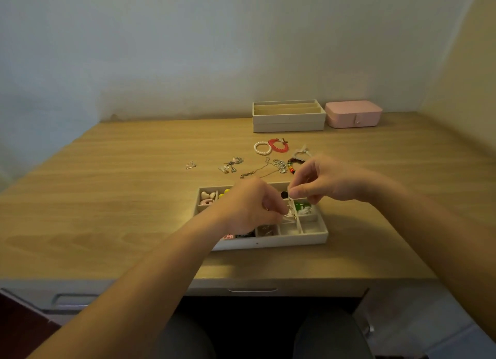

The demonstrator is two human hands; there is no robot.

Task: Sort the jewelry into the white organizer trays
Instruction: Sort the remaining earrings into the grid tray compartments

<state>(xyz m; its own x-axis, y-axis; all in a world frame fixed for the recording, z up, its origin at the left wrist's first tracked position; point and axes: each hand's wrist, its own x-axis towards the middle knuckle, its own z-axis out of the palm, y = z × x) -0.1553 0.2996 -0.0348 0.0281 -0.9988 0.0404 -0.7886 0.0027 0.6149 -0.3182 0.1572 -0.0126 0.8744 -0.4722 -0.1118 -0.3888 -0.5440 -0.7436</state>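
Both bare forearms reach over the wood-grain desk [134, 197] to a white compartmented tray [295, 240]. Left hand [247, 205] pinches a small silvery piece [288, 217] above a middle cell; right hand [324, 181] pinches its thin upper end. Loose beyond lie a pearl bracelet [263, 147], a red woven bracelet [279, 145] and fine chains [257, 171], near a slotted white organizer [288, 122] and a rounded pink box [353, 113]

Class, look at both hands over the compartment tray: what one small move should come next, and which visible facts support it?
Probably lower the small piece into a bare cell and let go. Both the left hand and the right hand pinch something small over the white compartment tray; what it is cannot be made out. An empty compartment lies just below, while bracelets such as the pearl bracelet wait unsorted on the desk.
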